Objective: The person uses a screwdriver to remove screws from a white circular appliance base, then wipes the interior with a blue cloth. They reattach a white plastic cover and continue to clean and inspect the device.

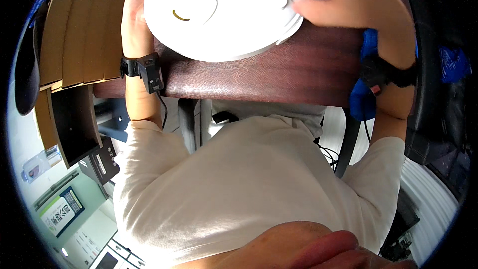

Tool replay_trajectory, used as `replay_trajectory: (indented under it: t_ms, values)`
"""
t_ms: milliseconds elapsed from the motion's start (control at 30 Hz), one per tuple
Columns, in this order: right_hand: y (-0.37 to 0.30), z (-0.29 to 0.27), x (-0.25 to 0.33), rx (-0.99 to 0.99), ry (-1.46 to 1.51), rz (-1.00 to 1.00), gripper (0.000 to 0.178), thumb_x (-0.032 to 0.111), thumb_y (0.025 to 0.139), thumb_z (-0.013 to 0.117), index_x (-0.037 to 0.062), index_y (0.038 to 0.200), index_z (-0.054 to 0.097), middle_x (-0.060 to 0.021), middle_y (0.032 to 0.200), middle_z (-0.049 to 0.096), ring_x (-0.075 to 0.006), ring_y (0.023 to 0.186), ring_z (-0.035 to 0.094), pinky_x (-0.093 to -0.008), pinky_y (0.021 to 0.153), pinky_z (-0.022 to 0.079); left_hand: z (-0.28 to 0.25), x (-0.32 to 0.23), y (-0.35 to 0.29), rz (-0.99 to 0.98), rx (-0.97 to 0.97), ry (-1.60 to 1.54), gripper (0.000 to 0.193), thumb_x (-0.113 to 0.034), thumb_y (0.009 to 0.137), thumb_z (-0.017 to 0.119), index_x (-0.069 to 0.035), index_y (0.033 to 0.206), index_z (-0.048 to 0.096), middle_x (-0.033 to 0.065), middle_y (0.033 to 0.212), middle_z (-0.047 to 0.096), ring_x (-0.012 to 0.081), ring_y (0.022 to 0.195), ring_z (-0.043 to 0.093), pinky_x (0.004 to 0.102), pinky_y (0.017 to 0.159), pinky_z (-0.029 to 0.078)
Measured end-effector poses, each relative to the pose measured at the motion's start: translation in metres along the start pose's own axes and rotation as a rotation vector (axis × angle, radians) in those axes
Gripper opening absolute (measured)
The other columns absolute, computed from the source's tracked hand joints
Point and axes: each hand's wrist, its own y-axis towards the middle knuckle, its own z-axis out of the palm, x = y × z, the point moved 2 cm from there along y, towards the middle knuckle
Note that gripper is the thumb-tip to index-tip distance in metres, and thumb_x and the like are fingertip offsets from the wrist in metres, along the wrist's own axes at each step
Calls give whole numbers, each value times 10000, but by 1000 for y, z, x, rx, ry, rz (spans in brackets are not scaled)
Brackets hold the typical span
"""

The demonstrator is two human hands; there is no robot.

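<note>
A large white round object (194, 40), disc-like and washed out by glare, sits at the top over the dark brown table. Its face has a raised round centre with a small yellowish curved slot, and a pale strip or flap runs along its right edge; its exact kind does not show. Against its left edge my left hand (137, 5) is closed, with the fingertips hidden or cut off by the frame. My right hand (343, 5) is smeared by motion at the right edge, the thumb reaching the rim and the other fingers out of the picture.
The brown tabletop (239, 79) ends just in front of my body. Left of it stand cardboard boxes (84, 30) and a dark open compartment (74, 119). Black devices are strapped to my left wrist (149, 72) and right wrist (378, 74), with cables hanging down. Something blue (362, 102) lies near the right wrist.
</note>
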Motion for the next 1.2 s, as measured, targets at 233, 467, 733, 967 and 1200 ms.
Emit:
replay_trajectory:
  t_ms: [233, 467, 733, 967, 1200]
  values:
    - [-11, 5, 31, -48, -450, 27, 834, 221, 617, 742, -11, 1298, 320, -223, 1206, 439, -380, 1136, 428, -392, 947, 358, 8, 3, -8, 13, -80, 119, 274, -183, 898, 486, 12, 1071, 570, 126, 930, 661, 176, 779, 661, 282, 696, 560]
    - [1, -23, 30, -258, -25, 131, 675, 202, 627, 754, -44, 1188, 472, -194, 1045, 589, -263, 917, 592, -296, 782, 471, 11, 9, 7, 359, 74, 470, 317, -142, 906, 498, 57, 1153, 500, 172, 1052, 610, 236, 894, 640, 324, 778, 553]
    - [1, -39, 11, -646, 768, 528, 579, 412, 853, 587, -83, 1146, 517, -124, 1024, 610, -166, 927, 572, -258, 804, 452, 30, 0, 6, -51, 316, 352, 748, -540, 932, 103, 102, 1247, 325, 241, 833, 630, 273, 593, 643, 323, 513, 559]
    - [-13, -36, -20, -728, 787, 480, 600, 480, 908, 441, -46, 1187, 513, -161, 1151, 578, -181, 1036, 580, -284, 863, 466, 39, -4, -4, -25, 250, 491, 337, -309, 925, 498, 27, 905, 505, 55, 478, 537, 86, 278, 405, 219, 369, 463]
    - [-42, -46, -63, -895, 521, 512, 492, 387, 928, 458, 35, 1271, 454, -102, 1185, 561, -150, 1039, 563, -287, 870, 469, 30, -1, -2, 168, 151, 607, 318, -310, 874, 575, -36, 714, 593, -74, 387, 350, 24, 329, 343, 180, 365, 353]
